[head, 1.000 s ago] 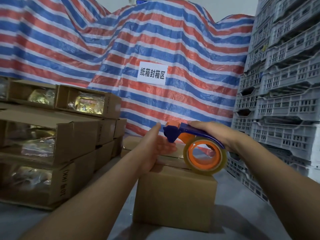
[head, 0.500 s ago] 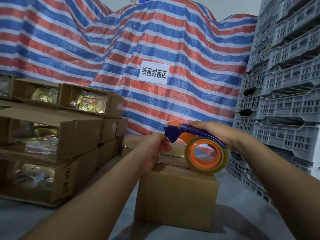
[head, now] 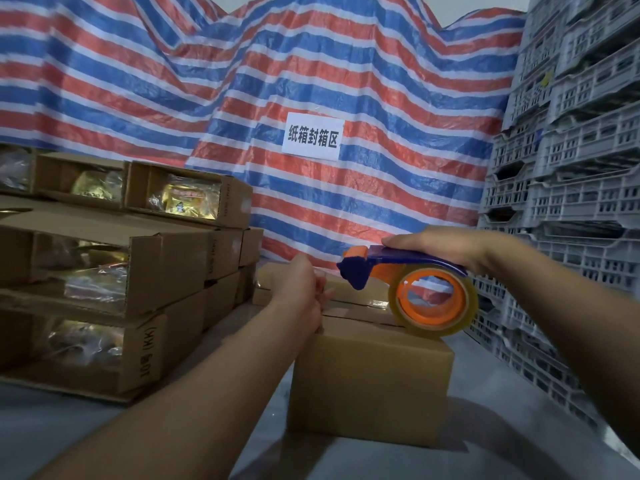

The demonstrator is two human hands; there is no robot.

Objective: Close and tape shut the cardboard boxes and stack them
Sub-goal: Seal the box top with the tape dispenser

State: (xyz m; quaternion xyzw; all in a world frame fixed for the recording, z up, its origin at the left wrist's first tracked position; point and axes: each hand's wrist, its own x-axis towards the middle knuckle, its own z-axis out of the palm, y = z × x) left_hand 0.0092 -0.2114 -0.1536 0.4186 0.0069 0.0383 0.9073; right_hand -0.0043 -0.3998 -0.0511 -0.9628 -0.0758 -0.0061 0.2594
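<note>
Here, box: a closed cardboard box [head: 370, 382] stands on the grey floor [head: 86, 427].
Right hand: right hand [head: 446, 245] grips the tape dispenser [head: 412, 285] above the box top.
Left hand: left hand [head: 301, 292], fingers curled, rests at the top's left edge; whether it pinches tape, cannot tell.

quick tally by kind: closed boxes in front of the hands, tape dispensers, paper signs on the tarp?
Closed boxes: 2, near box, far box behind it
Tape dispensers: 1, dispenser held by the right hand
Signs: 1, sign
Total: 4
</note>
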